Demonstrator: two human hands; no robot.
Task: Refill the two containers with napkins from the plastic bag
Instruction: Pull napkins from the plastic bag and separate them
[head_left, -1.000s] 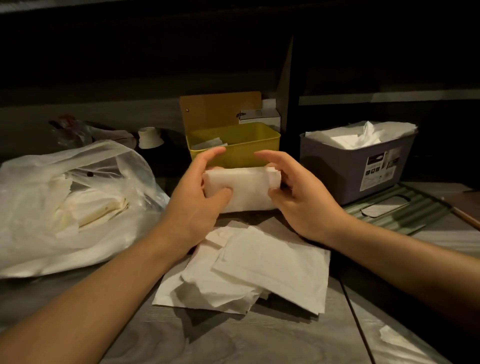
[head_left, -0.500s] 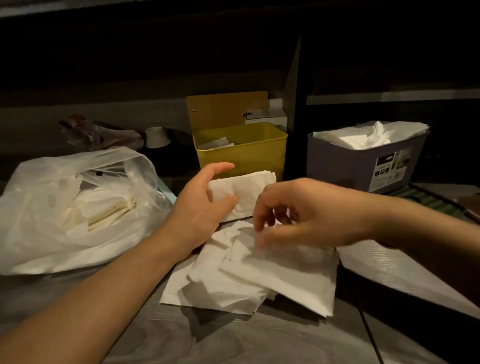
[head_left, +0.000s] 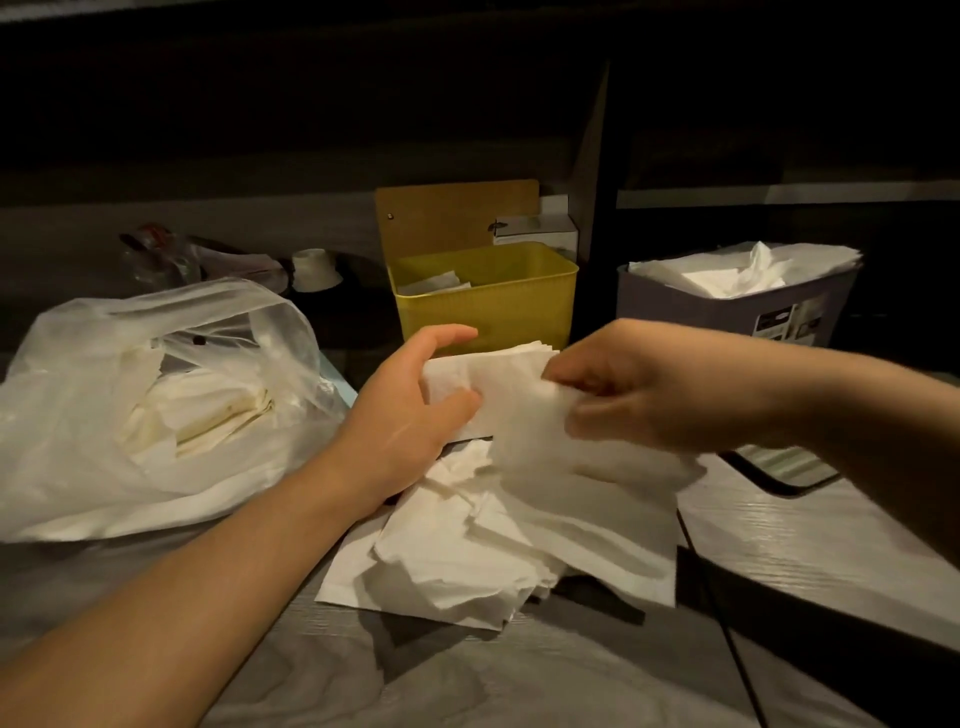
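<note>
My left hand (head_left: 410, 410) grips a folded stack of white napkins (head_left: 498, 374) upright in front of the yellow container (head_left: 498, 306), which holds only a few napkins. My right hand (head_left: 649, 384) pinches a single napkin (head_left: 571, 457), blurred, lifted off the loose napkin pile (head_left: 467, 551) on the table and held against the stack. The grey container (head_left: 727, 306) at the right is heaped with napkins. The clear plastic bag (head_left: 104, 415) with more napkins lies at the left.
A grey wood-grain table (head_left: 519, 686) carries everything. A green ridged lid (head_left: 784, 467) lies under my right wrist. A small white cup (head_left: 314, 267) and crumpled wrapping (head_left: 166, 254) sit behind the bag. A dark wall and post rise at the back.
My right hand let go of the stack, dropped to the loose pile, pinched a napkin and raised it to the stack. My left hand has kept hold of the stack.
</note>
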